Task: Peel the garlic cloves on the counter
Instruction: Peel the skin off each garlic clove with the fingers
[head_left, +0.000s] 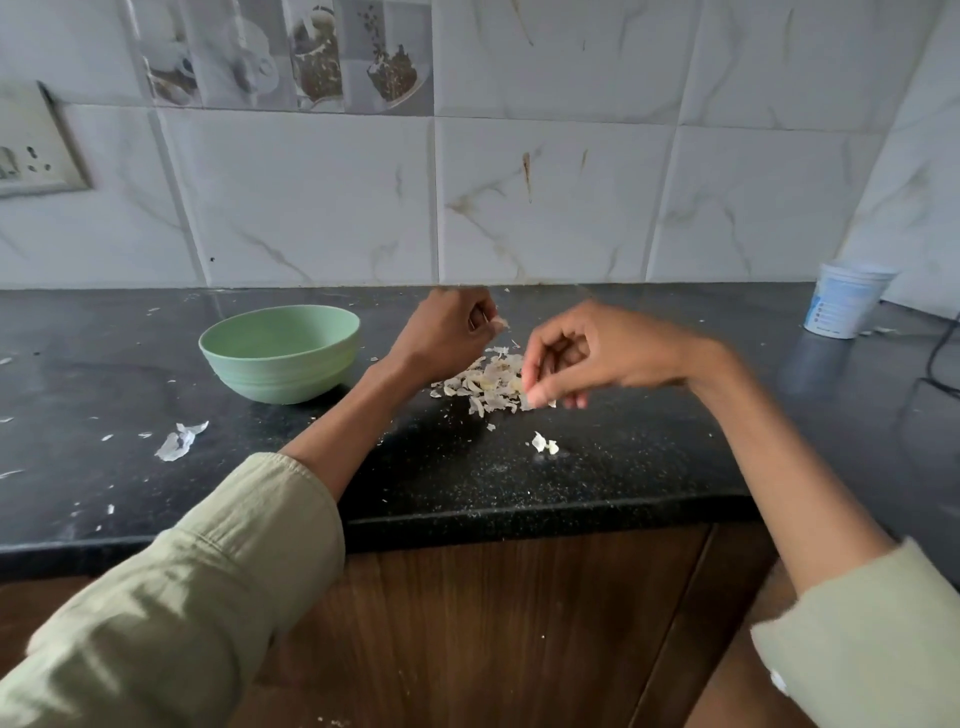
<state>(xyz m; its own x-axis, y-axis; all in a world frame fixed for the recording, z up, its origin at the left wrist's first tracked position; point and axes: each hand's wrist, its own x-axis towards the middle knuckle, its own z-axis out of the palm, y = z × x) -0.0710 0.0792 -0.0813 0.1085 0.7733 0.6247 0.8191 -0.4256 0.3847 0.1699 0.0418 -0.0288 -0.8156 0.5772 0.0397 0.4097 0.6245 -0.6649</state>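
Pinching a small pale garlic piece (500, 323), the left hand (451, 332) hovers above the black counter (623, 467); the right hand (582, 353), fingers curled, pinches a skin flake (535, 399). Peelings (485, 384) lie heaped between them; a green bowl (280, 353) stands just left.

black speckled stone counter (156, 364) | pale green ribbed bowl (280, 353) left of centre | heap of papery garlic skins (485, 384) at centre | white printed plastic cup (844, 301) far right
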